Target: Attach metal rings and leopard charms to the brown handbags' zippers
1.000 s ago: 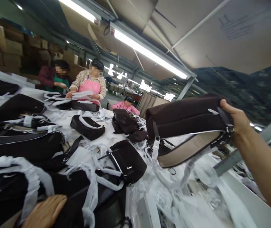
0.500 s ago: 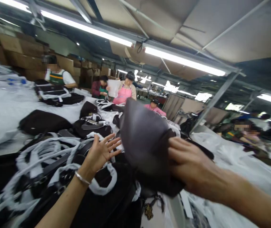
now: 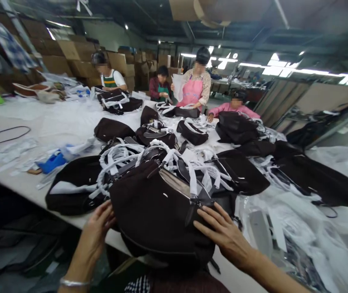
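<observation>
A dark brown handbag (image 3: 154, 213) lies on the table edge right in front of me, its zip opening turned away and its handles wrapped in white paper. My left hand (image 3: 98, 224) rests along the bag's left side, fingers slightly bent and touching the fabric. Across the bag's right side my right hand (image 3: 219, 228) lies with its fingers spread, near a dark leather tab (image 3: 190, 213). Another dark handbag (image 3: 73, 185) sits just left of my left hand. White-wrapped handles (image 3: 119, 156) are heaped behind the front bag.
More dark bags (image 3: 242, 171) cover the table (image 3: 67, 108) towards several co-workers at its far side. A blue plastic piece (image 3: 51, 162) lies at left. Clear plastic sheeting (image 3: 323, 228) spreads at right. Cardboard boxes (image 3: 79, 51) are stacked behind.
The smooth dark piece has left my right hand, which now lies on the handbag. My left hand has come down from mid-air to the bag's side. The view has tilted down.
</observation>
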Demonstrator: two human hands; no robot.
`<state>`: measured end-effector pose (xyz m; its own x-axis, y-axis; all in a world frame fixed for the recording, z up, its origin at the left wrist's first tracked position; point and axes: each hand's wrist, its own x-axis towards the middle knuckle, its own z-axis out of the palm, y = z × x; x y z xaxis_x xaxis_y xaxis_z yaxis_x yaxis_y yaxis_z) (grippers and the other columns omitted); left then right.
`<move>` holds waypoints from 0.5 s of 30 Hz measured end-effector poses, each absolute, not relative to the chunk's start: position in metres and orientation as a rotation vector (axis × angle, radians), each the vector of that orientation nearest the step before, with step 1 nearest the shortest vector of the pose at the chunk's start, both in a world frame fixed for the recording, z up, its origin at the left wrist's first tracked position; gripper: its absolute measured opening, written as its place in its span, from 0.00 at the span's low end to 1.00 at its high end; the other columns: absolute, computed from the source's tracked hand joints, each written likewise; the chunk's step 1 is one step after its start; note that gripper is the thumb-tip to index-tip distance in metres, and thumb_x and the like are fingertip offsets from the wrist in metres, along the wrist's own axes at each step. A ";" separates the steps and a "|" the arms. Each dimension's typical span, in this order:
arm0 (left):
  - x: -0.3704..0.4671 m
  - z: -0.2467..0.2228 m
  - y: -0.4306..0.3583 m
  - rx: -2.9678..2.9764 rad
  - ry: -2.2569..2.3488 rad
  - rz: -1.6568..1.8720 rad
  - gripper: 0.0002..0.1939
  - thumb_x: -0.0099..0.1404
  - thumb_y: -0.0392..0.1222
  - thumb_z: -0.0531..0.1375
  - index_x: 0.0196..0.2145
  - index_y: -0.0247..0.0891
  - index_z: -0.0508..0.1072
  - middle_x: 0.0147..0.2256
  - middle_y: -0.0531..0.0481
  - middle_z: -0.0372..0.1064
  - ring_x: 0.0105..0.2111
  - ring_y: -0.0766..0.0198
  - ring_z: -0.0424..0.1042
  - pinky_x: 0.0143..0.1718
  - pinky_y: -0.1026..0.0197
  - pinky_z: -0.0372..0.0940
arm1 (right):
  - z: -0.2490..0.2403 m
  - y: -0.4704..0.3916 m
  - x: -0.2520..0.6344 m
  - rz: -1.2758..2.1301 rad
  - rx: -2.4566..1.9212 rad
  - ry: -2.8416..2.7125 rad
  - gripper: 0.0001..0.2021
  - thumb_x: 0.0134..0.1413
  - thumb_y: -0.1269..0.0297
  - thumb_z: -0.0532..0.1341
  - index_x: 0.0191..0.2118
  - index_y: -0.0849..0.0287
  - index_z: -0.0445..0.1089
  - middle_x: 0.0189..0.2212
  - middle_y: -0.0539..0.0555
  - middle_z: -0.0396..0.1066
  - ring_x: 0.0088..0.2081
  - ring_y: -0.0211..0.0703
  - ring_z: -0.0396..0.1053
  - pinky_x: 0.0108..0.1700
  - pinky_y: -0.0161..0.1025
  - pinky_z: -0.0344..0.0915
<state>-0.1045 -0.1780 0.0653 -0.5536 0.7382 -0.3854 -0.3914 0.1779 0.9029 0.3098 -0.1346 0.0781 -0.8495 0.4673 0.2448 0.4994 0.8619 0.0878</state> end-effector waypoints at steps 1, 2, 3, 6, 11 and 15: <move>-0.104 0.078 -0.179 0.389 1.644 1.676 0.22 0.51 0.44 0.69 0.43 0.38 0.74 0.39 0.49 0.76 0.37 0.61 0.76 0.37 0.63 0.71 | 0.077 -0.135 0.310 -0.214 -0.754 -2.794 0.33 0.57 0.82 0.49 0.65 0.49 0.58 0.65 0.55 0.58 0.67 0.50 0.52 0.67 0.61 0.49; -0.101 0.094 -0.180 0.460 1.753 1.811 0.20 0.53 0.45 0.68 0.43 0.38 0.74 0.39 0.50 0.75 0.38 0.62 0.76 0.41 0.63 0.71 | 0.077 -0.134 0.309 -0.207 -0.767 -2.773 0.32 0.58 0.82 0.49 0.65 0.49 0.59 0.65 0.54 0.59 0.66 0.49 0.52 0.67 0.61 0.49; -0.093 0.113 -0.181 0.600 1.848 1.902 0.19 0.56 0.46 0.66 0.45 0.39 0.73 0.41 0.50 0.75 0.41 0.61 0.75 0.46 0.60 0.70 | 0.077 -0.134 0.306 -0.194 -0.781 -2.763 0.31 0.59 0.81 0.50 0.65 0.49 0.59 0.64 0.54 0.60 0.66 0.49 0.53 0.67 0.61 0.49; -0.050 0.176 -0.180 1.212 2.067 1.724 0.15 0.64 0.49 0.60 0.46 0.41 0.74 0.43 0.50 0.75 0.42 0.57 0.75 0.52 0.50 0.68 | 0.074 -0.129 0.293 -0.149 -0.824 -2.701 0.25 0.63 0.75 0.52 0.63 0.50 0.62 0.63 0.53 0.62 0.66 0.50 0.53 0.67 0.60 0.50; 0.043 0.193 -0.141 2.329 1.645 0.917 0.15 0.69 0.41 0.54 0.52 0.44 0.70 0.50 0.47 0.72 0.51 0.58 0.70 0.56 0.54 0.64 | 0.062 -0.126 0.280 -0.077 -0.849 -2.571 0.20 0.66 0.71 0.51 0.61 0.52 0.65 0.62 0.55 0.63 0.66 0.52 0.54 0.65 0.60 0.54; 0.077 0.122 -0.103 2.340 1.675 0.187 0.20 0.63 0.38 0.59 0.54 0.42 0.70 0.51 0.44 0.72 0.50 0.53 0.71 0.53 0.52 0.66 | 0.051 -0.142 0.325 0.046 -0.811 -2.614 0.27 0.61 0.78 0.51 0.64 0.55 0.60 0.65 0.58 0.58 0.68 0.52 0.49 0.65 0.60 0.56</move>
